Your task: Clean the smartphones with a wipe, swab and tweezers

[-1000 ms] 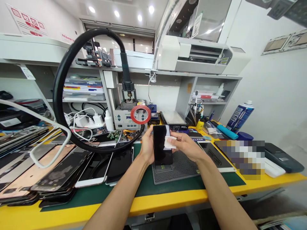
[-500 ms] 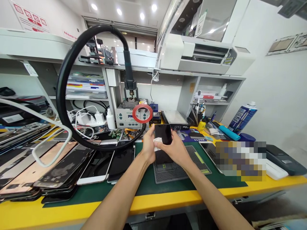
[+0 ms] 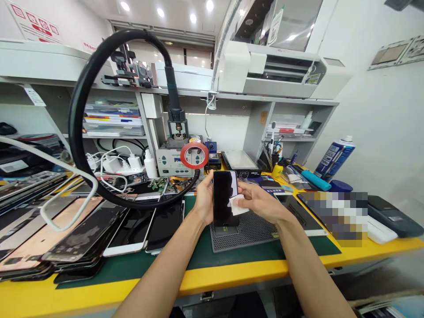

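"Head view — hands?"
"Left hand (image 3: 204,199) grips smartphone (image 3: 221,198), frame centre; right hand (image 3: 257,201) pinches white wipe (image 3: 240,206) at its right edge."
"Risk?"
"Smartphone might slip — if left grip loosens under wiping pressure."

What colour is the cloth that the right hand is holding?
White. The cloth shows in the head view, the only one.

left hand (image 3: 203,201): phone (image 3: 221,201) | right hand (image 3: 261,202): white cloth (image 3: 236,210) at phone's right edge
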Motion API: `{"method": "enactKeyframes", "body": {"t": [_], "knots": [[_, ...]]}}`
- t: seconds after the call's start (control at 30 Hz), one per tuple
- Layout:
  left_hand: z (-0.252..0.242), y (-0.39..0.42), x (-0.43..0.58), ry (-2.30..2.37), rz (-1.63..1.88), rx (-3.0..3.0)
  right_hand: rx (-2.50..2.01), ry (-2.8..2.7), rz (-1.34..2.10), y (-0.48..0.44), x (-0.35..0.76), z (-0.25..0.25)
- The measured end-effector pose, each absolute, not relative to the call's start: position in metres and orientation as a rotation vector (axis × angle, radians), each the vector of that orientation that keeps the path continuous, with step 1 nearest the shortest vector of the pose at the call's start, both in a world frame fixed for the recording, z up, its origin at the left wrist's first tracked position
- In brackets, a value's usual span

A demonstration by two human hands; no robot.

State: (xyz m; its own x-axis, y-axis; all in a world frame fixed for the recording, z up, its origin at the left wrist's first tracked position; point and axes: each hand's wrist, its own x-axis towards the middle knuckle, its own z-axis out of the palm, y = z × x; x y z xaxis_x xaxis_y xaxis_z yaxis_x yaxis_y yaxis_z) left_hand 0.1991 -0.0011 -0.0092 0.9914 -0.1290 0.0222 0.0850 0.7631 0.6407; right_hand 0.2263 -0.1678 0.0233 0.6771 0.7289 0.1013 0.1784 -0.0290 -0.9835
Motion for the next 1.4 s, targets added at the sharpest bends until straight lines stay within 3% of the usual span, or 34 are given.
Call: {"method": "enactKeyframes", "body": {"t": [0.33,0.63,1.2,1.4], "knots": [[-0.007,0.001,0.2,-0.021,-0.097,0.669,-1.595,-0.729,0.447,-0.148,0.225,0.005],[-0.001,0.003,0.197,-0.015,-0.179,0.595,-1.922,-0.578,0.041,-0.127,0.219,-0.013],[-0.002,0.007,0.196,-0.103,-0.235,0.608,-1.502,-0.828,0.498,-0.166,0.228,0.013],[0.0,0.009,0.196,-0.076,-0.165,0.613,-1.501,-0.66,0.578,-0.169,0.224,0.019]]}}
